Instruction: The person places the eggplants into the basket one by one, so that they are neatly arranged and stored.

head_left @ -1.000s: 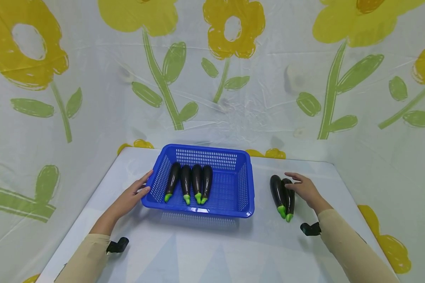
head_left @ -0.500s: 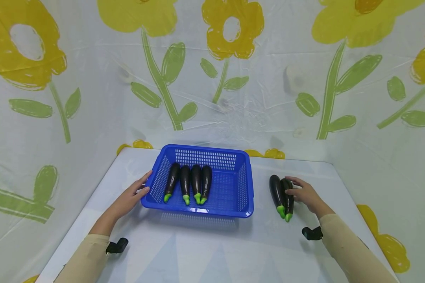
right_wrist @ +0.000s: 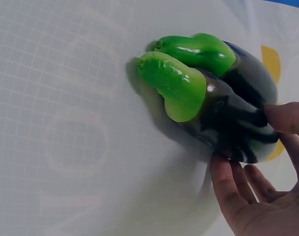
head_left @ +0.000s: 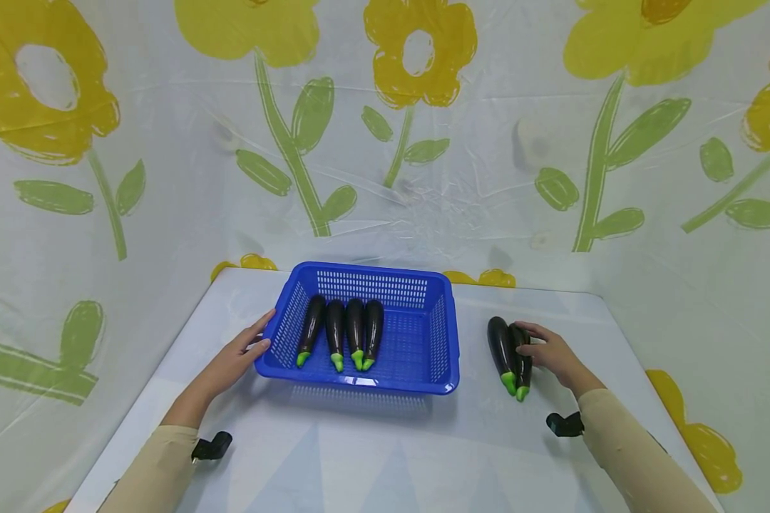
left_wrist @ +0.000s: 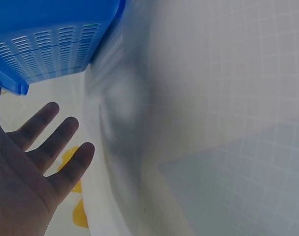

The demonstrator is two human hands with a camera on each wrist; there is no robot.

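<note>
A white table [head_left: 372,456] carries the scene. Behind and beside it hangs a pale plastic sheet [head_left: 488,178] printed with big yellow flowers [head_left: 420,50] on green stems and leaves [head_left: 314,107], wrinkled and glossy.

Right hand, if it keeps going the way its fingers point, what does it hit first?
The right hand already pinches the nearer eggplant. Pushed further left, that one would likely press into the second eggplant beside it, then the blue basket wall, though depth is unclear.
</note>
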